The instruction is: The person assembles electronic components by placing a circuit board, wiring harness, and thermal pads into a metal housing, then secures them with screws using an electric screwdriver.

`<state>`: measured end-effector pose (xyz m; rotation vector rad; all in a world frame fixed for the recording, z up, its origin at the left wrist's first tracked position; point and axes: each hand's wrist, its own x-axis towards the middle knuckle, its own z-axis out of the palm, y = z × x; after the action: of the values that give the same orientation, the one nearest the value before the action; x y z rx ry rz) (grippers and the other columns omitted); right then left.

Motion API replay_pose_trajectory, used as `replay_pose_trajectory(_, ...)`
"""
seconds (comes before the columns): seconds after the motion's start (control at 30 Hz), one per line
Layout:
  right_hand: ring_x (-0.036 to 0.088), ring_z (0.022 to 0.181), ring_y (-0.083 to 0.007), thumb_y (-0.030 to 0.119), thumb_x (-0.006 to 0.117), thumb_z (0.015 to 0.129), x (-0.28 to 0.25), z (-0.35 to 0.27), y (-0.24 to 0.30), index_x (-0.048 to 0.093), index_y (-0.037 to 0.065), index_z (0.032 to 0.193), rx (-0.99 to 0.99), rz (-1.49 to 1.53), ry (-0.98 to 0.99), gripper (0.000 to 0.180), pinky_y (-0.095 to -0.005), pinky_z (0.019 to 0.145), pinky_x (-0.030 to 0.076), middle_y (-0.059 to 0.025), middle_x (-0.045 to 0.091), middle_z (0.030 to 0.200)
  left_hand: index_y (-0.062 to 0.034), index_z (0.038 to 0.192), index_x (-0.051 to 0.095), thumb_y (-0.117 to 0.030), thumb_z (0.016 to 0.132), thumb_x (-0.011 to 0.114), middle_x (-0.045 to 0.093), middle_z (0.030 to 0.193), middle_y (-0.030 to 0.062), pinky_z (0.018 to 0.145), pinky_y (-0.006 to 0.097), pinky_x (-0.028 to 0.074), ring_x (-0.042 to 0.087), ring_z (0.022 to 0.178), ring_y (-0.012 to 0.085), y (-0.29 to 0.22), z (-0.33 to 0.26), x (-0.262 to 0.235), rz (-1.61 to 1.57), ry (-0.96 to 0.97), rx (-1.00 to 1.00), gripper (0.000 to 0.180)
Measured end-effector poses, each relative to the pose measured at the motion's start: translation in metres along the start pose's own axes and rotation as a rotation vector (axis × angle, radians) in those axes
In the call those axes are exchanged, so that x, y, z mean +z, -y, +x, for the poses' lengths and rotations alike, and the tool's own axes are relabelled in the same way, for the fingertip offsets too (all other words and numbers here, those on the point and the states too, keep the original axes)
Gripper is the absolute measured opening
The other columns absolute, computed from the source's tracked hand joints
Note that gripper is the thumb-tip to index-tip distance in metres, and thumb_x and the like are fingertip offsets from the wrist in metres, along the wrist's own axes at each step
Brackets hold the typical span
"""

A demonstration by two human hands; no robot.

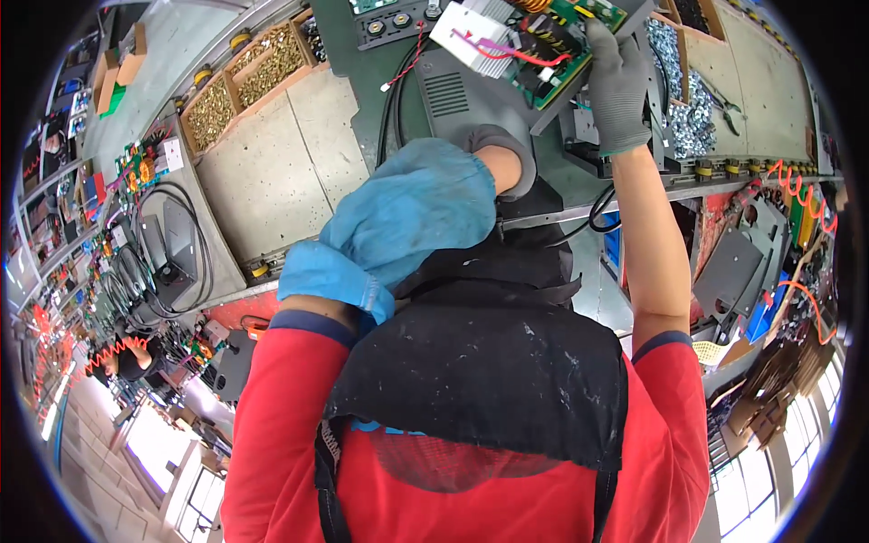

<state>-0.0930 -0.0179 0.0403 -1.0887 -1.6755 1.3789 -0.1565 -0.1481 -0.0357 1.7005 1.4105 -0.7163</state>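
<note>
So the biggest thing here is the table (272,172), running out past both sides of the circuit board (576,16), and its far edge is cut off by the frame. Next down is a grey vented housing (447,92), just below and left of the board; the left arm covers part of it. Well left of the board there's a heap of brass-coloured hardware (273,54), and to its right a heap of silver hardware (693,113), both too small to make out piece by piece.

The board itself sits tilted, top end chopped off by the picture edge. The right hand (619,90) is at its right side, partly closed around the metal edge, with some fingers tucked out of sight. The left hand (522,174) is below the board, but honestly just the grey glove cuff shows, so I can't tell how open it is or whether it's got hold of anything.

Pliers (722,107) lie well right of the board, and a tiny white connector (385,87) sits off to its left.
</note>
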Motion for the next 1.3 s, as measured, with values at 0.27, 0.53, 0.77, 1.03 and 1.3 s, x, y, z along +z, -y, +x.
replay_pose_trajectory(0.27,0.055,0.073,-0.0073,0.037,0.062,0.095,0.003,-0.004,-0.003,0.063,-0.001,0.097,-0.037,-0.058,0.029,0.038,-0.0242,0.065,0.046,-0.003,0.063,0.081,-0.0078,0.093,0.075,-0.013,0.081,0.059,0.072,0.091,0.0074,0.065,0.044,0.047,0.069,0.085,0.0274,-0.035,-0.032,-0.004,0.068,-0.277,-0.097,0.021)
replay_pose_trajectory(0.53,0.067,0.082,-0.0361,0.041,0.061,0.093,-0.002,-0.016,-0.006,0.061,-0.001,0.101,-0.048,-0.467,0.176,0.042,-0.0411,0.075,0.051,-0.0186,0.068,0.083,-0.0005,0.096,0.069,-0.018,0.084,0.067,0.067,0.093,0.0122,0.079,0.04,0.05,0.065,0.088,0.0295,0.031,-0.122,0.022,-0.979,-0.644,0.488,0.021)
replay_pose_trajectory(0.77,0.065,0.092,-0.0409,0.045,0.052,0.093,0.028,-0.051,0.004,0.058,0.0,0.107,0.156,-0.83,0.576,0.047,-0.0473,0.084,0.05,-0.0242,0.068,0.092,-0.0057,0.1,0.071,-0.01,0.084,0.071,0.069,0.092,0.0054,0.084,0.033,0.049,0.062,0.085,0.017,0.006,-0.126,0.079,-1.582,-1.075,0.276,0.017)
replay_pose_trajectory(1.03,0.069,0.085,-0.0381,0.053,0.043,0.097,0.069,-0.107,0.016,0.038,0.001,0.127,0.174,-1.042,0.629,0.061,-0.0482,0.074,0.054,-0.0222,0.069,0.087,-0.0045,0.113,0.064,-0.01,0.087,0.067,0.06,0.109,0.0048,0.086,0.027,0.047,0.058,0.095,0.0128,0.018,-0.15,0.111,-1.728,-1.341,-0.017,0.027)
replay_pose_trajectory(1.3,0.068,0.083,-0.0362,0.055,0.05,0.094,0.04,-0.12,0.02,0.048,0.006,0.128,0.064,-0.812,0.702,0.06,-0.044,0.072,0.053,-0.0195,0.069,0.088,-0.0021,0.126,0.056,-0.017,0.092,0.064,0.062,0.11,0.007,0.084,0.028,0.048,0.058,0.098,0.0128,0.035,-0.164,0.123,-1.726,-1.291,-0.132,0.038)
